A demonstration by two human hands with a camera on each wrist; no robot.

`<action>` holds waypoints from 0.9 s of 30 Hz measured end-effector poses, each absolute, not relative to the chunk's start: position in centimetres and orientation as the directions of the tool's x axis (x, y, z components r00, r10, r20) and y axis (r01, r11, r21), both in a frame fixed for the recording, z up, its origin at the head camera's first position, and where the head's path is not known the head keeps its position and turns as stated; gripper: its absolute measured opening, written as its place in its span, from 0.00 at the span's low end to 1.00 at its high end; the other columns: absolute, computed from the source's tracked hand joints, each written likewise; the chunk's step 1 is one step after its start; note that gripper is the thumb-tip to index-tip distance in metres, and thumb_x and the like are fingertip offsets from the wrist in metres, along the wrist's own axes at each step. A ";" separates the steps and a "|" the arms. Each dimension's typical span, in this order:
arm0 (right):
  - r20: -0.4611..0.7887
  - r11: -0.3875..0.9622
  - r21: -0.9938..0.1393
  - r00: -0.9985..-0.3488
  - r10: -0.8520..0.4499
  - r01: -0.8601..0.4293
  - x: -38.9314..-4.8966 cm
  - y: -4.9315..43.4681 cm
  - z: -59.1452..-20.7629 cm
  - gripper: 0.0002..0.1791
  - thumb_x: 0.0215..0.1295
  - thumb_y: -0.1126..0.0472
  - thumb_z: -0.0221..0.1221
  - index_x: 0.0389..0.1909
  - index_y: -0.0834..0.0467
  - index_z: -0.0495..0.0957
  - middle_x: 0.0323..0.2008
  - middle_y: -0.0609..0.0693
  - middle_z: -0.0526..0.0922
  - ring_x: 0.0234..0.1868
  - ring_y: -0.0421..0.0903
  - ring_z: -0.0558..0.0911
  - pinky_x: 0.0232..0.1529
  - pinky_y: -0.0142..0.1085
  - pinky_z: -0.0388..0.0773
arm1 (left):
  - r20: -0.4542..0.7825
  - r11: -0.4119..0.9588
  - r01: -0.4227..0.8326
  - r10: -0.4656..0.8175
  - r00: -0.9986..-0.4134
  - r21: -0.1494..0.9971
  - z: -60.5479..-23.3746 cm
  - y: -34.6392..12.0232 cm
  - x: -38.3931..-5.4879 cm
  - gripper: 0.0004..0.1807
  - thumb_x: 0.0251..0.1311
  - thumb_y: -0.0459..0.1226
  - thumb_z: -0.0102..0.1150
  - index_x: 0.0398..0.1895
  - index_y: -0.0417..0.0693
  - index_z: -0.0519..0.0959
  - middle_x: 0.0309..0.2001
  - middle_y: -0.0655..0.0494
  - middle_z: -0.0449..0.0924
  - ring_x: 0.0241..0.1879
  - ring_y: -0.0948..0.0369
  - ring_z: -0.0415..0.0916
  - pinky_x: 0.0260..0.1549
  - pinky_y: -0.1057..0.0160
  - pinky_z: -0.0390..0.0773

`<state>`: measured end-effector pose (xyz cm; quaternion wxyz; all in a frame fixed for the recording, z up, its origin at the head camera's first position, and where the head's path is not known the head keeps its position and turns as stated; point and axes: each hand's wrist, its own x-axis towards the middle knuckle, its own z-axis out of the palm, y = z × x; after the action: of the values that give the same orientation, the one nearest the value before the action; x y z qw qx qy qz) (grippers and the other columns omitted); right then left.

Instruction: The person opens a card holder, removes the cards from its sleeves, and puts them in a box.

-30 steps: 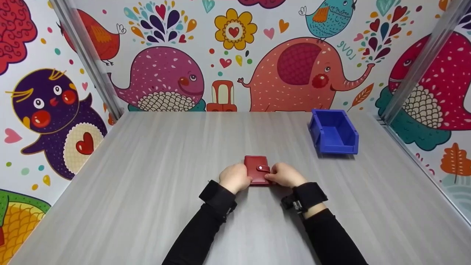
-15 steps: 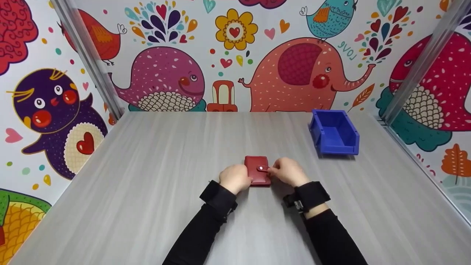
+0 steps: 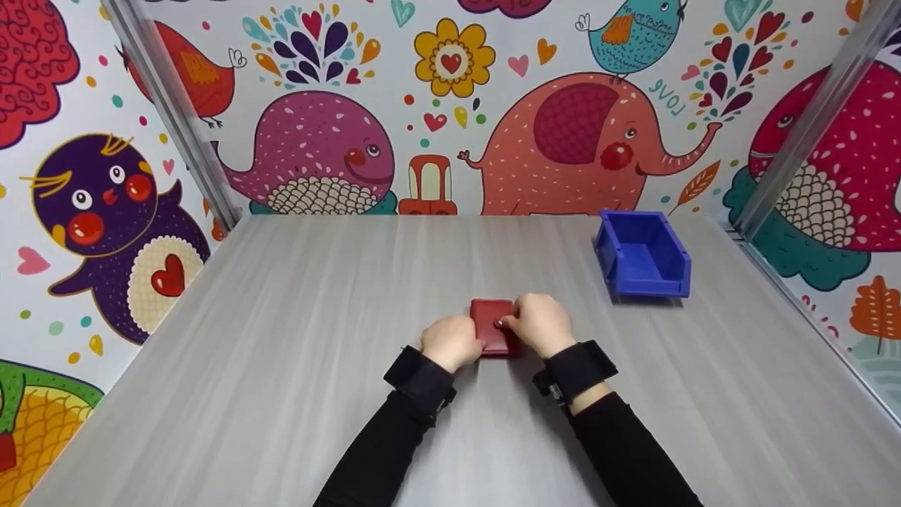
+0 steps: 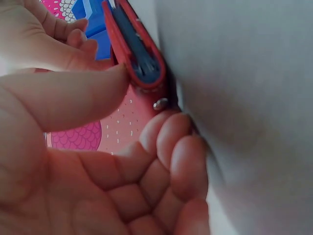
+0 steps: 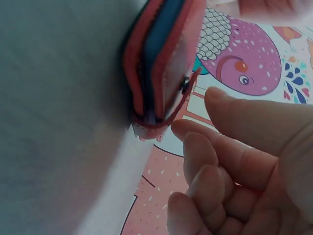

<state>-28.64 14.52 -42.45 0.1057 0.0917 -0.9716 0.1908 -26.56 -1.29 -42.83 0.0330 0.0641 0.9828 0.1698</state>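
Observation:
A small red card wallet (image 3: pixel 490 331) with blue inner sleeves lies on the table in front of the person. My left hand (image 3: pixel 451 342) grips its left side, thumb above and curled fingers below in the left wrist view. A metal stud (image 4: pixel 160 104) shows beside those fingers. On the wallet's right side is my right hand (image 3: pixel 543 325), its thumb over the snap in the head view. In the right wrist view the closing strap (image 5: pixel 180 104) rises off the cover at its tip; the right index fingertip is right at its bend, with the thumb a little apart from it.
A blue plastic bin (image 3: pixel 643 255) stands at the back right of the grey table (image 3: pixel 338 303). Printed walls (image 3: pixel 450 105) close off the back and both sides, with metal posts (image 3: pixel 172 116) at the corners.
My right hand has shifted inward from the wallet's right edge, and its thumb has come over the strap's snap. The left hand keeps its grip and the wallet stays in place.

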 end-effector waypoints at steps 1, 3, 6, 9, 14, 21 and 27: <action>0.247 0.915 -0.337 -0.959 -0.142 -0.222 -28.6 14.4 -42.5 0.18 0.54 0.53 0.72 0.15 0.57 0.77 0.18 0.49 0.77 0.22 0.50 0.76 0.26 0.46 0.73 | -0.045 0.935 0.114 0.136 -0.990 0.336 -42.8 -1.3 -26.6 0.14 0.60 0.46 0.64 0.35 0.43 0.83 0.38 0.46 0.84 0.37 0.50 0.81 0.32 0.47 0.80; 0.266 0.925 -0.303 -0.952 -0.151 -0.231 -28.6 14.2 -42.5 0.20 0.54 0.52 0.73 0.14 0.57 0.75 0.18 0.51 0.78 0.23 0.52 0.78 0.26 0.48 0.74 | -0.052 0.938 0.109 0.133 -0.990 0.330 -42.8 -1.2 -26.6 0.14 0.60 0.46 0.64 0.35 0.43 0.83 0.38 0.47 0.84 0.37 0.50 0.81 0.32 0.47 0.80; 0.279 0.937 -0.262 -0.947 -0.156 -0.232 -28.5 13.8 -42.6 0.20 0.53 0.52 0.73 0.15 0.58 0.76 0.21 0.56 0.81 0.25 0.56 0.80 0.27 0.51 0.77 | -0.066 0.941 0.100 0.128 -0.990 0.324 -42.8 -1.2 -26.6 0.14 0.61 0.46 0.64 0.35 0.44 0.83 0.37 0.47 0.84 0.36 0.51 0.81 0.32 0.48 0.80; 0.276 0.947 -0.234 -0.949 -0.152 -0.220 -28.4 13.3 -42.6 0.18 0.53 0.51 0.73 0.20 0.61 0.80 0.25 0.59 0.83 0.26 0.58 0.82 0.26 0.53 0.78 | -0.072 0.941 0.095 0.125 -0.990 0.326 -42.8 -1.1 -26.6 0.13 0.60 0.46 0.64 0.34 0.44 0.82 0.37 0.47 0.84 0.35 0.51 0.81 0.31 0.48 0.79; 0.263 0.960 -0.201 -0.955 -0.140 -0.196 -28.4 12.7 -42.8 0.20 0.53 0.49 0.73 0.29 0.64 0.84 0.28 0.61 0.84 0.28 0.58 0.82 0.25 0.53 0.78 | -0.064 0.940 0.095 0.122 -0.990 0.328 -42.8 -1.1 -26.7 0.13 0.60 0.45 0.64 0.33 0.44 0.82 0.36 0.47 0.83 0.35 0.51 0.81 0.31 0.48 0.79; 0.263 0.972 -0.152 -0.955 -0.136 -0.180 -28.4 11.9 -42.7 0.18 0.55 0.52 0.72 0.30 0.64 0.84 0.29 0.61 0.84 0.29 0.59 0.83 0.25 0.53 0.78 | -0.048 0.942 0.103 0.125 -0.991 0.318 -42.7 -1.0 -26.6 0.12 0.59 0.44 0.63 0.32 0.44 0.82 0.37 0.46 0.84 0.36 0.50 0.81 0.31 0.47 0.79; 0.303 0.977 -0.104 -0.942 -0.145 -0.184 -28.3 11.5 -42.7 0.13 0.55 0.56 0.69 0.26 0.64 0.83 0.26 0.61 0.83 0.26 0.59 0.82 0.21 0.53 0.77 | -0.044 0.938 0.104 0.125 -0.991 0.330 -42.9 -1.0 -26.7 0.11 0.59 0.44 0.63 0.31 0.44 0.82 0.36 0.46 0.83 0.35 0.50 0.81 0.31 0.47 0.79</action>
<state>-28.30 11.53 -42.70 0.1487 0.0835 -0.9832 0.0655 -26.73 -1.02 -42.87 0.0321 0.0583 0.9839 0.1659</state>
